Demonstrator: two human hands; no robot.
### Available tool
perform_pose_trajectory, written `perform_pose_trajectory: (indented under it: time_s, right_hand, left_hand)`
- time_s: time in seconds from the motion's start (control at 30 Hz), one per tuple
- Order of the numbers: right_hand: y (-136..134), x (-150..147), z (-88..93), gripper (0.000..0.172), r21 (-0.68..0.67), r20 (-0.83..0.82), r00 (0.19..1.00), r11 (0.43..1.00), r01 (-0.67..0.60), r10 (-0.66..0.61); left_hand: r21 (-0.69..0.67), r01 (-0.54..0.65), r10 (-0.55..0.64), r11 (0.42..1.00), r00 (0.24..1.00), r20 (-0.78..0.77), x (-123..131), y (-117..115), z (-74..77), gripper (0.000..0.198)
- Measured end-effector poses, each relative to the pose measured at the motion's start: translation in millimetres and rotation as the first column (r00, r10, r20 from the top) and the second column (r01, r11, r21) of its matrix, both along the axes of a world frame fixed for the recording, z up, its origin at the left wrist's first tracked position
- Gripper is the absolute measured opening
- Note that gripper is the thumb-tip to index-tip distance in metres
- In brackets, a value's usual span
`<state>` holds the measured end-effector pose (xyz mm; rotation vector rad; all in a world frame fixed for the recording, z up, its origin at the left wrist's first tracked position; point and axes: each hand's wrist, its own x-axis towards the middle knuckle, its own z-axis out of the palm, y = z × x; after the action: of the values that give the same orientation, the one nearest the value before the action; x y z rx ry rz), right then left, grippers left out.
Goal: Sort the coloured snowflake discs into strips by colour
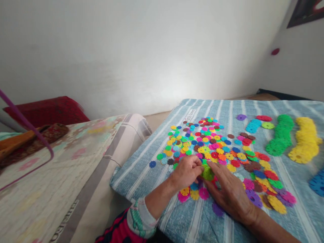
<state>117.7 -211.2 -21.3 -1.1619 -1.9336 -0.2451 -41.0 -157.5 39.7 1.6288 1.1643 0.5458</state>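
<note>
My left hand [186, 172] is closed, its fingers curled and its fingertips at the left edge of a lime-green notched plastic disc [208, 172]. On the other side, my right hand [229, 190] grips the same disc between thumb and fingers. Part of the disc is hidden by the fingers. A loose pile of small flower-shaped discs in many colours [202, 149] spreads in front of and around both hands. Close to my right wrist lies a purple disc [253, 198], and another purple disc [218, 209] sits partly under that hand.
Sorted by colour at the right are overlapping green discs [280, 135], yellow discs [305, 140], light-blue discs [253, 126] and blue discs [317, 182]. A striped blue cloth [141, 172] covers the surface. At left stands a bed with a floral cover [83, 152]; a purple cord [37, 133] crosses it.
</note>
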Motion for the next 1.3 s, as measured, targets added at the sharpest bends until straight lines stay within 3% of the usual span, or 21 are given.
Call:
perform_pose_trajectory:
  time_s: [0.23,0.33,0.47,0.57,0.67,0.83,1.1,1.3]
  right_hand:
    - [5.4,2.7,-0.2,0.041,-0.015,-0.032,0.999,1.0,0.0,-0.001]
    - [6.4,1.8,1.3,0.041,-0.047,-0.061,0.998,0.999,0.0,-0.003]
    - [9.5,2.5,6.5,0.041,-0.117,-0.128,0.992,0.993,-0.009,-0.006]
    - [13.9,6.1,10.5,0.037,-0.136,-0.25,0.968,0.99,-0.041,0.005]
    - [19.4,12.9,13.8,0.034,-0.18,-0.409,0.913,0.981,-0.078,-0.003]
    - [28.7,27.4,18.4,0.024,-0.338,-0.583,0.808,0.93,-0.145,-0.085]
    - [32.2,28.0,24.2,0.02,-0.499,-0.669,0.717,0.833,-0.24,-0.194]
    - [40.3,41.3,33.0,0.022,-0.568,-0.696,0.681,0.755,-0.327,-0.229]
  left_hand:
    - [-0.236,0.04,0.013,0.971,0.975,0.221,8.9,-2.4,-1.0,0.021]
    - [-0.2,0.103,-0.053,0.974,0.969,0.243,10.1,0.4,-4.5,0.023]
    - [-0.055,0.136,-0.124,0.989,0.976,0.181,14.7,11.9,-7.3,0.019]
    - [-0.008,0.176,-0.173,0.984,0.976,0.133,21.4,23.2,-2.7,0.015]
    - [-0.02,0.244,-0.236,0.97,0.954,0.185,28.3,33.0,4.2,0.017]
    - [-0.023,0.3,-0.286,0.954,0.928,0.238,34.2,42.4,6.2,0.02]
    - [-0.136,0.321,-0.269,0.937,0.914,0.302,35.1,42.7,-8.1,0.031]
    - [-0.108,0.292,-0.245,0.95,0.916,0.319,32.9,42.0,-15.9,0.037]
